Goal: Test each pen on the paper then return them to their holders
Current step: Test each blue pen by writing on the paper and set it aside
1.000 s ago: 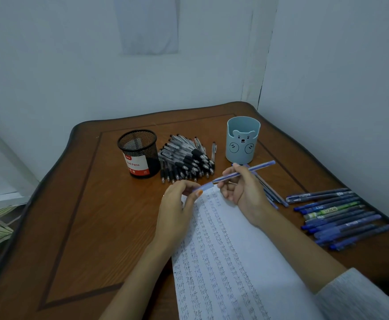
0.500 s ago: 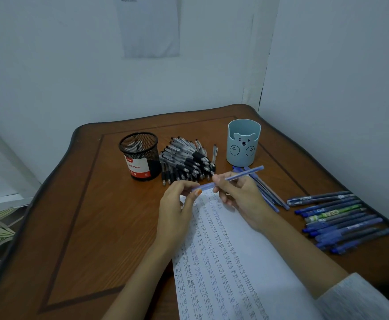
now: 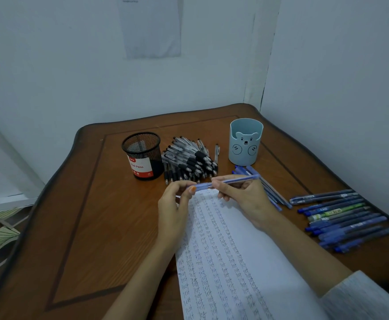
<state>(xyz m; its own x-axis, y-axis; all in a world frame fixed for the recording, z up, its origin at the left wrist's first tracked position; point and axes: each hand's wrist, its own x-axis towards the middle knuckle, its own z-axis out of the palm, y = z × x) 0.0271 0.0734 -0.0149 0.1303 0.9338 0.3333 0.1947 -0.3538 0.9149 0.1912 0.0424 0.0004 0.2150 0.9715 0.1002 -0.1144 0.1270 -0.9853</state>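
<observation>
Head view: the pen (image 3: pixel 225 181) lies level in the air over the far edge of the paper (image 3: pixel 235 250), toward the middle of the table (image 3: pixel 85 215). The left hand (image 3: pixel 175 209) pinches its cap end with thumb and fingers (image 3: pixel 190 189). The right hand (image 3: pixel 246 197) is curled round the barrel. This looks like uncapping. Pull straight along the barrel, keep the right grip firm, and keep the cap to refit before the pen goes into the blue cup (image 3: pixel 245 144).

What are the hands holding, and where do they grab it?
A blue pen. The left hand pinches one end of it with its fingertips, and the right hand grips it around the middle.
</observation>
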